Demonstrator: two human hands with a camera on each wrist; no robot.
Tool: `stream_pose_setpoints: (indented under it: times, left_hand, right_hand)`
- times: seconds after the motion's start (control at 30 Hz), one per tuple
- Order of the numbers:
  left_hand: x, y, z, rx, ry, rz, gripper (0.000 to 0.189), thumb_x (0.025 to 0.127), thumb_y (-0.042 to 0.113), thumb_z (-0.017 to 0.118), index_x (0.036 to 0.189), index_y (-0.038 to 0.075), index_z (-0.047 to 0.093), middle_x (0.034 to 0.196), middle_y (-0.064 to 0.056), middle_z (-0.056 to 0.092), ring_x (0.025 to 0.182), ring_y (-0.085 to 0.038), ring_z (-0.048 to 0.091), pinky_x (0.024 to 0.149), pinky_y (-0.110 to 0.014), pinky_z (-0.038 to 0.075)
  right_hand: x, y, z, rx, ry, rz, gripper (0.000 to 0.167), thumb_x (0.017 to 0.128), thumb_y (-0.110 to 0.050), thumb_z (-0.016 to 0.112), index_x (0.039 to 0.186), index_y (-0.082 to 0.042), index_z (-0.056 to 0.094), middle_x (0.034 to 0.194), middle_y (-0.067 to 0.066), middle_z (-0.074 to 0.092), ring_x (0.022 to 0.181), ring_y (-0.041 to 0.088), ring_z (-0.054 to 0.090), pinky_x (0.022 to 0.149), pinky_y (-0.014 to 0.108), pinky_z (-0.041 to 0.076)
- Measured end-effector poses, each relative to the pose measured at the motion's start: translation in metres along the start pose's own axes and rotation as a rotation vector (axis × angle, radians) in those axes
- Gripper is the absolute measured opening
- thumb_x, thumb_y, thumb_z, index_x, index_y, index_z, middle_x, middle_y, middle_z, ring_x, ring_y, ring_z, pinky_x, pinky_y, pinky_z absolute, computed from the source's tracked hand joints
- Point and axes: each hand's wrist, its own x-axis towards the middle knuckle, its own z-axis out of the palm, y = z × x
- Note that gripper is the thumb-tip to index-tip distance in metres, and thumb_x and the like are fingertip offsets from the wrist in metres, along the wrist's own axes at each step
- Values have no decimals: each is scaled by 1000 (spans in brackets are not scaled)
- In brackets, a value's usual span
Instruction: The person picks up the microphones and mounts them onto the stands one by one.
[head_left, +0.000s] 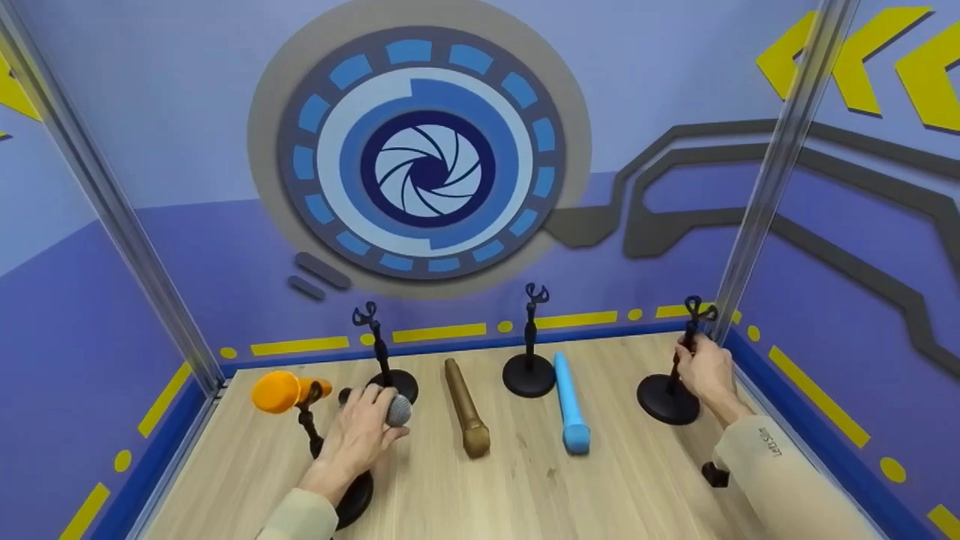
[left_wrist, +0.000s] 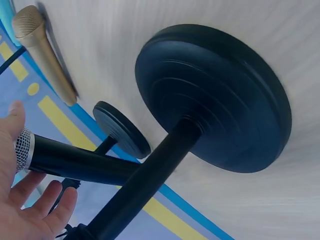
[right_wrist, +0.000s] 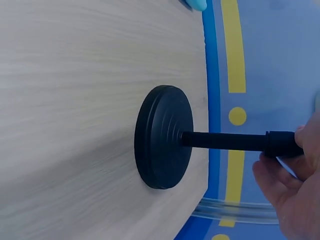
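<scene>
My left hand (head_left: 361, 429) grips a black microphone (left_wrist: 82, 160) with a silver mesh head (head_left: 400, 411), thumb and fingers about its head end. Beside that forearm is a black desk stand (left_wrist: 215, 95) whose clip bears an orange microphone (head_left: 277, 391); the sleeve and hand hide part of its pole. Just behind the left hand rises a second stand (head_left: 381, 352) with a bare clip. At the right, my right hand (head_left: 709, 371) holds the upper pole of another stand (head_left: 667, 399), below its bare clip. Its round base (right_wrist: 167, 137) is on the table.
A brown microphone (head_left: 465, 405) and a blue microphone (head_left: 571, 405) lie on the wooden table (head_left: 517, 495). Between them at the back stands another bare stand (head_left: 529, 375). Printed walls and metal corner posts (head_left: 772, 172) enclose the table. A small black object (head_left: 715, 474) shows beside the right sleeve.
</scene>
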Motion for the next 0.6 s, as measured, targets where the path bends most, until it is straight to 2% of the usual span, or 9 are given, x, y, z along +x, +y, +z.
stream_pose_setpoints:
  times: [0.17,0.43,0.6]
  left_hand:
    - [2,6,-3,-82,1,-40,67,87,45,96,135,6,72,122,-16,73,114,-38,70,95,-57,63]
    - [5,19,-8,-199,-8,-103,65,94,43,91,142,6,69,123,-15,69,118,-37,68,104,-57,60]
    - [5,28,-10,-228,8,-113,61,95,39,91,142,7,69,118,-11,66,115,-31,68,99,-53,61]
  right_hand:
    - [-9,-1,-3,-20,0,-48,27,114,-14,58,129,5,69,121,34,78,111,56,76,96,67,61]
    - [-28,-7,-4,-12,-3,-108,23,111,-11,63,125,5,71,113,29,81,106,52,78,97,67,59]
    - [-40,-12,-3,17,-13,-137,19,110,-8,65,122,4,72,109,27,81,99,45,78,89,58,60]
